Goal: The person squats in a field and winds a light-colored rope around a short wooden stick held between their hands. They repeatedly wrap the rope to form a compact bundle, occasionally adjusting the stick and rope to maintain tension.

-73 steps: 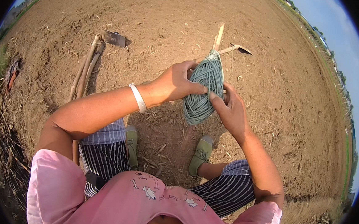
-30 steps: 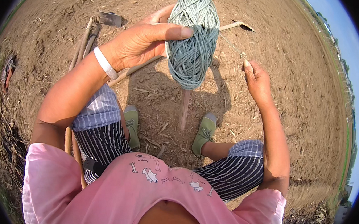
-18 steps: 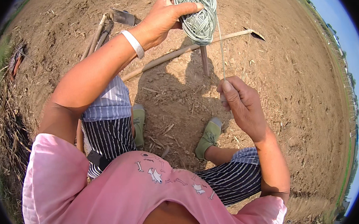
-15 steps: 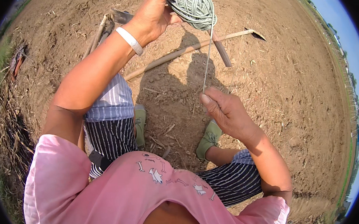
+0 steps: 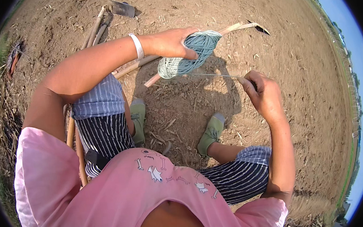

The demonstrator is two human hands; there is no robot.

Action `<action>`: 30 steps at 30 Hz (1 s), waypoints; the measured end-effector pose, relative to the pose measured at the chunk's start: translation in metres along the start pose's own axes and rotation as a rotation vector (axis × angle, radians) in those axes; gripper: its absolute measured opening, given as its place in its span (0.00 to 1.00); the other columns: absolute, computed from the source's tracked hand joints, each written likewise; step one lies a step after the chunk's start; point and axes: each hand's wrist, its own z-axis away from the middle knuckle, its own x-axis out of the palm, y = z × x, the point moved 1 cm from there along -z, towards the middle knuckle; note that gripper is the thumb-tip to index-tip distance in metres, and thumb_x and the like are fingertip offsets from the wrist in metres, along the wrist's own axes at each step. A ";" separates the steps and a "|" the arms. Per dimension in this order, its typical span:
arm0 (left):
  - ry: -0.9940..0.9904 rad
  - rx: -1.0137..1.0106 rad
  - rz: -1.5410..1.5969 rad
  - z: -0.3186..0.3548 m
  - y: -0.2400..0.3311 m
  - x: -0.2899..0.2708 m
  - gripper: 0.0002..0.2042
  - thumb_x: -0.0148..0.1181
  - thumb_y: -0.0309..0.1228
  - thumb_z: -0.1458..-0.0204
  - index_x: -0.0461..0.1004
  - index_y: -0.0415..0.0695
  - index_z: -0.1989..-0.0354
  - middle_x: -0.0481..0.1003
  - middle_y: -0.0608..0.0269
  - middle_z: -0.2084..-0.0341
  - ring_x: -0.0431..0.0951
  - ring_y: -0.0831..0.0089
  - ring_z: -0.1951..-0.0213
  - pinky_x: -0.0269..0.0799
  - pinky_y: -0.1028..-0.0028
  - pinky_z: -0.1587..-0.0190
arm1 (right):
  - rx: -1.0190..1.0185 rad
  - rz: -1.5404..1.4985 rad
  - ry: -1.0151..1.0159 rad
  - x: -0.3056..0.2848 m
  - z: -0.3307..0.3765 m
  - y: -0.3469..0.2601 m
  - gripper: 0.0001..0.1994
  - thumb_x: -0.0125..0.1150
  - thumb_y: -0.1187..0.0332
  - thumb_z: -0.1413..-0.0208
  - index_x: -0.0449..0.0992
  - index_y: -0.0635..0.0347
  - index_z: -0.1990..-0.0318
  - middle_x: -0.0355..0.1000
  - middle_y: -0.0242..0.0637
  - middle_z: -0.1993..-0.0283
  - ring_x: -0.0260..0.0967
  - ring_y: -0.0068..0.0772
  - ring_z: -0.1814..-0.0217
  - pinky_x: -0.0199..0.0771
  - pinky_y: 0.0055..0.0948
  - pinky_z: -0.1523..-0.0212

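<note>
My left hand (image 5: 174,43) grips a thick bundle of pale green and blue-green cord (image 5: 204,45), thumb across its near side and the other fingers mostly hidden behind it. A short wooden stick (image 5: 151,80) pokes out of the bundle's lower left end, so the cord seems wound round it. From the bundle's lower side a single strand (image 5: 212,74) stretches taut to the right. My right hand (image 5: 264,90) pinches that strand between thumb and bent fingers, apart from the bundle.
Behind the bundle a long-handled tool (image 5: 137,67) lies on the dry soil, its dark blade (image 5: 262,29) at the far right. A hoe (image 5: 122,9) lies at the far left. My green shoes (image 5: 212,133) stand on the ground. Dry stalks (image 5: 10,135) are heaped at the left edge.
The bundle has come nearer and tipped over, its stick now pointing lower left. My right hand has moved right and slightly away from me, swinging the strand from steep to nearly level.
</note>
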 end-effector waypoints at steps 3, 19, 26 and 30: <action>-0.053 0.052 -0.515 -0.002 -0.009 0.007 0.40 0.66 0.40 0.54 0.55 0.43 0.33 0.71 0.48 0.52 0.75 0.53 0.52 0.71 0.59 0.45 | -0.098 0.017 0.035 -0.006 0.002 -0.015 0.11 0.62 0.59 0.43 0.76 0.57 0.67 0.75 0.40 0.68 0.74 0.47 0.68 0.72 0.39 0.68; 0.481 0.393 0.182 -0.002 0.040 -0.033 0.26 0.58 0.32 0.47 0.62 0.38 0.39 0.70 0.50 0.46 0.73 0.58 0.44 0.70 0.59 0.40 | 0.217 -0.728 0.022 0.024 -0.009 0.036 0.17 0.48 0.56 0.31 0.71 0.58 0.67 0.62 0.24 0.77 0.58 0.15 0.75 0.61 0.19 0.73; 0.457 0.399 1.221 0.006 0.021 -0.073 0.22 0.53 0.35 0.41 0.64 0.37 0.41 0.73 0.51 0.47 0.76 0.60 0.46 0.74 0.57 0.43 | -0.017 -0.814 -0.365 0.042 0.000 -0.031 0.17 0.50 0.55 0.32 0.71 0.61 0.65 0.61 0.29 0.77 0.59 0.18 0.74 0.63 0.23 0.72; 0.241 0.412 1.450 0.013 0.020 -0.059 0.20 0.50 0.37 0.38 0.65 0.37 0.42 0.74 0.51 0.48 0.77 0.62 0.47 0.76 0.56 0.44 | -0.087 -0.670 -0.369 0.082 -0.004 -0.023 0.15 0.51 0.57 0.33 0.72 0.60 0.62 0.63 0.40 0.76 0.63 0.28 0.73 0.67 0.32 0.68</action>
